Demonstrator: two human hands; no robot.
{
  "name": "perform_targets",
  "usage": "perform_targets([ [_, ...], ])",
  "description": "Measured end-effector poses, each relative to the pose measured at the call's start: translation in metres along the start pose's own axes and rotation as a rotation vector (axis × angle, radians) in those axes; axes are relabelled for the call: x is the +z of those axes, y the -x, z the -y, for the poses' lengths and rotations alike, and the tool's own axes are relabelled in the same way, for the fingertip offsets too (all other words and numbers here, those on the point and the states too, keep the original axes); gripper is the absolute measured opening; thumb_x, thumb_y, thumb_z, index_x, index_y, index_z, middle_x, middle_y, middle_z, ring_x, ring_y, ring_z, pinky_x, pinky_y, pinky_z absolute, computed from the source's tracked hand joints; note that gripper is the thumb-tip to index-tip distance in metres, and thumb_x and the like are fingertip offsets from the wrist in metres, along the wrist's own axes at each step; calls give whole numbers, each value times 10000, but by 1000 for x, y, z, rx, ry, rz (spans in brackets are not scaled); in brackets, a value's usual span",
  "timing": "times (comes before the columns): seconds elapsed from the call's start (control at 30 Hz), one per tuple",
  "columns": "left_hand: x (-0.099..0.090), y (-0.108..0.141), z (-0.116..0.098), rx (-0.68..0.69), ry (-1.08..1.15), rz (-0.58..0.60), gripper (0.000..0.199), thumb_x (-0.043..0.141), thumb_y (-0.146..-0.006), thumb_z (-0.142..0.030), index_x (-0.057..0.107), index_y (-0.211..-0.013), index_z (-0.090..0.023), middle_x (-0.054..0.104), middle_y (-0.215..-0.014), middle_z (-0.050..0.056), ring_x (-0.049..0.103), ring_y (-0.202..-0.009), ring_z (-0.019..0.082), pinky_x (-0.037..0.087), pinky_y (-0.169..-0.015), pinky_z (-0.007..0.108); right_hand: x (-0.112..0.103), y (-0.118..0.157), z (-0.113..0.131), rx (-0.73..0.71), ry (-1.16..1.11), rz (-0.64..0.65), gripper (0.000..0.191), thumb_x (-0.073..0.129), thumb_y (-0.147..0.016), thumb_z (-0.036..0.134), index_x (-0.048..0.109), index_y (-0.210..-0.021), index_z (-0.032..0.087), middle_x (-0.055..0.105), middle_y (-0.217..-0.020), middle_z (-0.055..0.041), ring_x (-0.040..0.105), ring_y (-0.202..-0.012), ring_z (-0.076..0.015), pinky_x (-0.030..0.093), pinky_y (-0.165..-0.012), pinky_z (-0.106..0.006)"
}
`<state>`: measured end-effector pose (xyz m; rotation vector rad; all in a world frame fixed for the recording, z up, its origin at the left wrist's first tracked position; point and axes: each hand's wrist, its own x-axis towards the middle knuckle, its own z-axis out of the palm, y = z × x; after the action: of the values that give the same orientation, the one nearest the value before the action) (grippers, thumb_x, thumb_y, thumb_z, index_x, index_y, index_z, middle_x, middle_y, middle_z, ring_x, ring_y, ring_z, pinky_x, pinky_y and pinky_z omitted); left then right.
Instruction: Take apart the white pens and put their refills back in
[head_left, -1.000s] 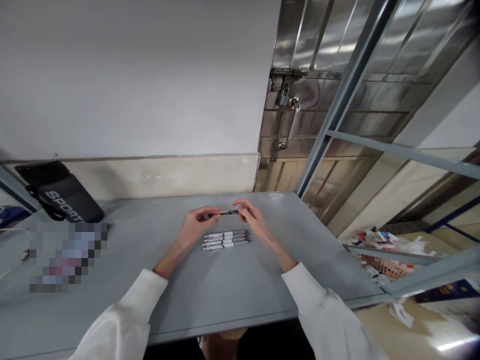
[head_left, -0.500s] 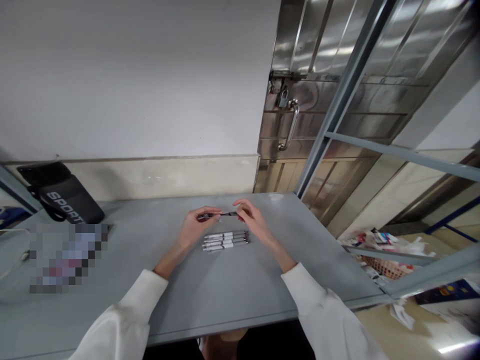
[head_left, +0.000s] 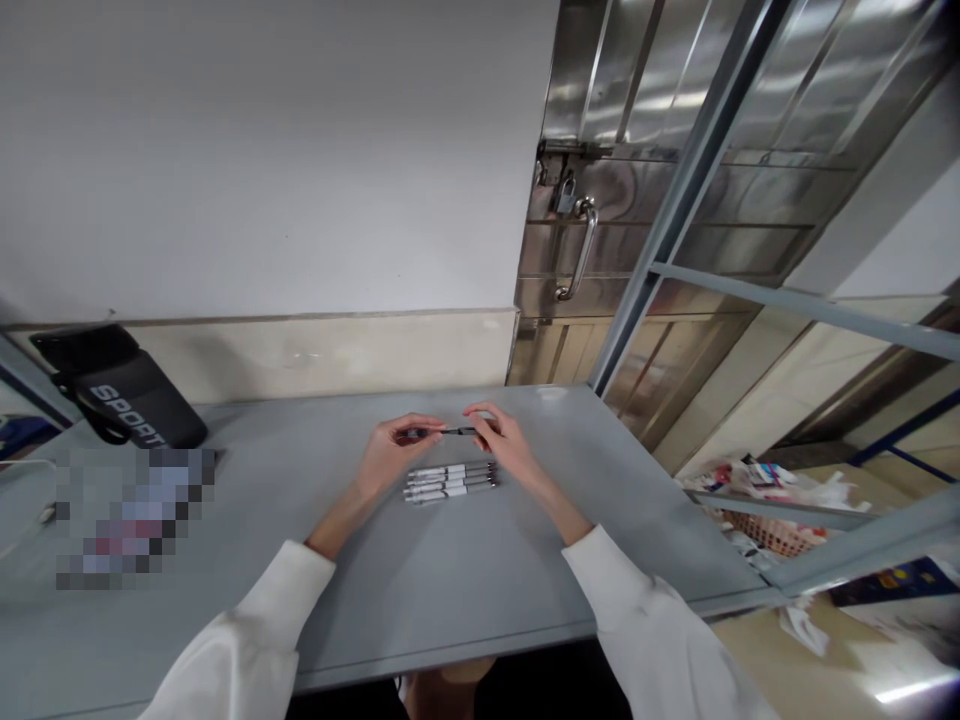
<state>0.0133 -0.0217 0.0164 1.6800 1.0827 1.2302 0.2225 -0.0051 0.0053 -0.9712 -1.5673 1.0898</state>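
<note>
Table (head_left: 420, 590): grey, against the wall. Bottle (head_left: 142, 390): black, marked "SPORT", leaning at the table's far left. Left hand (head_left: 397, 445): fingers closed on one end of the dark pen (head_left: 459, 431). Right hand (head_left: 499, 435): fingers bent around its other end; exact contact cannot be determined. Pen observed level, between both hands, beyond the row of white pens (head_left: 450, 482) lying on the table.
</note>
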Motion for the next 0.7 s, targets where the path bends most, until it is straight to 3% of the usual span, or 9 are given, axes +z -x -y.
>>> perform_targets([
  [0.2, -1, -1, 2, -15, -12, -49, 320, 744, -754, -447, 753, -954, -197, 760, -1010, 68, 689, -900, 213, 536, -795, 306, 1, 3, 8, -79, 9, 18, 309, 550, -894, 497, 625, -1013, 222, 521, -669, 26, 496, -652, -139, 376, -624, -256],
  [0.4, -2, 0, 3, -46, -18, -22, 298, 745, -752, -442, 747, -904, -185, 762, -926, 60, 684, -790, 198, 525, -715, 292, -2, 0, 6, 19, -56, 90, 339, 586, -852, 529, 648, -956, 212, 419, -624, 51, 417, -587, -115, 384, -607, -245],
  [0.5, -3, -2, 4, -35, 19, -27, 336, 757, -744, -425, 703, -979, -192, 761, -968, 61, 683, -798, 188, 521, -729, 289, -2, -1, 6, 44, -86, 123, 349, 571, -858, 526, 644, -948, 197, 415, -557, 66, 408, -529, -109, 350, -559, -243],
  [0.6, -2, -6, 10, -61, 168, -48, 399, 767, -738, -413, 610, -1040, -203, 765, -958, 53, 690, -836, 174, 514, -815, 304, 1, 4, 10, 41, -113, 205, 332, 524, -901, 492, 612, -1031, 200, 531, -560, 48, 497, -547, -130, 383, -587, -260],
  [0.7, 0, -8, 16, -81, 300, -70, 345, 752, -751, -435, 572, -926, -199, 756, -931, 43, 683, -913, 173, 492, -907, 325, 4, 9, 14, -15, -66, 273, 312, 539, -914, 449, 596, -1116, 217, 666, -741, -2, 608, -726, -160, 445, -740, -299],
])
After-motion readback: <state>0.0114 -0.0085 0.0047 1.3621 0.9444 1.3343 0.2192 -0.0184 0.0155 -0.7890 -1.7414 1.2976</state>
